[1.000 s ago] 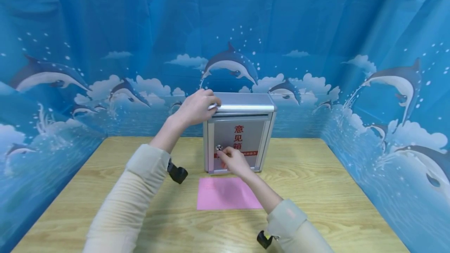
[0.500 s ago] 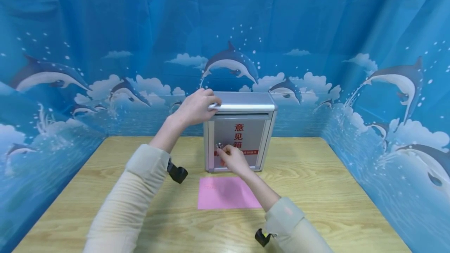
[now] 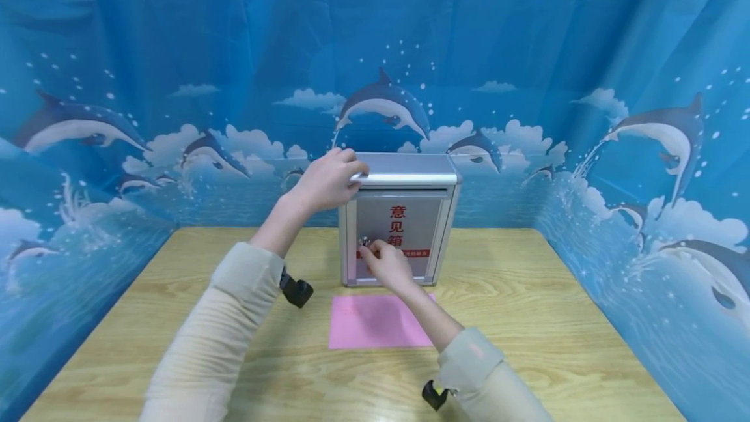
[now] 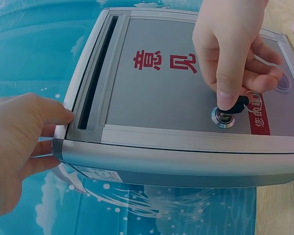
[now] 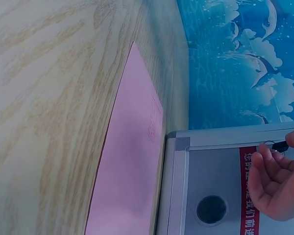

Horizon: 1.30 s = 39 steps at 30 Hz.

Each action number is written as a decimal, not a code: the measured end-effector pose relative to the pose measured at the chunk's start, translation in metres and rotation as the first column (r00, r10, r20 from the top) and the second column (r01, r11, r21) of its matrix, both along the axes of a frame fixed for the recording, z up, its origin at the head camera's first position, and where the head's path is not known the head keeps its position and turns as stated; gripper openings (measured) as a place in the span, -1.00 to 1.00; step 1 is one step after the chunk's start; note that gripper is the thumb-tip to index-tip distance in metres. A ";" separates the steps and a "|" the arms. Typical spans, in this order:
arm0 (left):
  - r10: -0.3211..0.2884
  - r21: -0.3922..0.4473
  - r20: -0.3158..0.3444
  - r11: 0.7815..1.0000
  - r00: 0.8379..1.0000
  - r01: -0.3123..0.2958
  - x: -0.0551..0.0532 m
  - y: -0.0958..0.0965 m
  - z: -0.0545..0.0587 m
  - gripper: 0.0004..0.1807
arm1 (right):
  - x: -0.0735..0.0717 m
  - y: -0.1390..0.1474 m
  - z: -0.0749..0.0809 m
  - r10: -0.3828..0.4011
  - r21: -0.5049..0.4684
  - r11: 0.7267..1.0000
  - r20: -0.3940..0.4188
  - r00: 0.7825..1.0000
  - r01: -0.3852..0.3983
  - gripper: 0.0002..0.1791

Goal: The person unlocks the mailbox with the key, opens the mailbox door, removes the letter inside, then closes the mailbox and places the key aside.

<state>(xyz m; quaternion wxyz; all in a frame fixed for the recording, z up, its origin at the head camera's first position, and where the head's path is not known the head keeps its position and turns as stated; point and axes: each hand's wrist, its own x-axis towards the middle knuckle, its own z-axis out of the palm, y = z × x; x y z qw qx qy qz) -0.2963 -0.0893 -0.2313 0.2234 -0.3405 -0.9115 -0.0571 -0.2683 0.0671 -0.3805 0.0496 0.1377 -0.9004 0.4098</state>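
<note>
A silver-grey suggestion box [image 3: 410, 165] with red Chinese lettering stands upright on the table. My left hand [image 3: 327, 180] grips its upper left corner, with fingertips on the rim near the slot [image 4: 99, 68]. At the left side of the front door, a round metal lock [image 4: 222, 117] holds a black-headed key [image 4: 239, 104] with a small ring. The key's head is pinched between thumb and index finger of my right hand [image 3: 391, 267], the other fingers curled loosely. In the right wrist view the key [image 5: 280, 146] shows only partly, and the lock is out of sight.
A pink sheet of paper [image 3: 377, 323] lies flat on the wooden table [image 3: 527, 318] in front of the box, partly under the right forearm. A blue dolphin-print curtain [image 3: 246, 70] surrounds the table at the back and sides.
The door's lock edge has moved slightly in toward the box, and the gap under its top rim looks narrower. My right hand has followed with the key; the left hand stays put.
</note>
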 end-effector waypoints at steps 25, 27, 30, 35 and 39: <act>-0.002 -0.015 -0.052 1.000 0.999 0.001 -0.001 0.001 -0.004 -0.74 | 0.001 -0.011 0.007 -0.065 0.270 0.952 -0.276 0.959 0.142 -0.61; 0.001 -0.018 -0.056 1.000 0.998 -0.002 -0.001 0.001 -0.004 -0.74 | -0.001 -0.009 0.006 -0.051 0.134 0.988 -0.145 0.988 0.071 -0.60; 0.004 -0.023 -0.059 1.000 0.998 -0.006 -0.002 0.001 -0.004 -0.74 | -0.003 -0.005 0.004 -0.010 -0.147 0.989 0.112 0.994 0.026 -0.59; 0.010 -0.026 -0.055 1.000 0.998 -0.012 -0.002 0.001 -0.004 -0.74 | -0.005 -0.003 0.001 0.077 -0.432 0.897 0.352 0.933 0.089 -0.56; 0.008 -0.026 -0.052 1.000 0.999 -0.010 -0.001 0.001 -0.004 -0.74 | -0.006 -0.002 0.000 0.116 -0.496 0.861 0.405 0.907 0.111 -0.56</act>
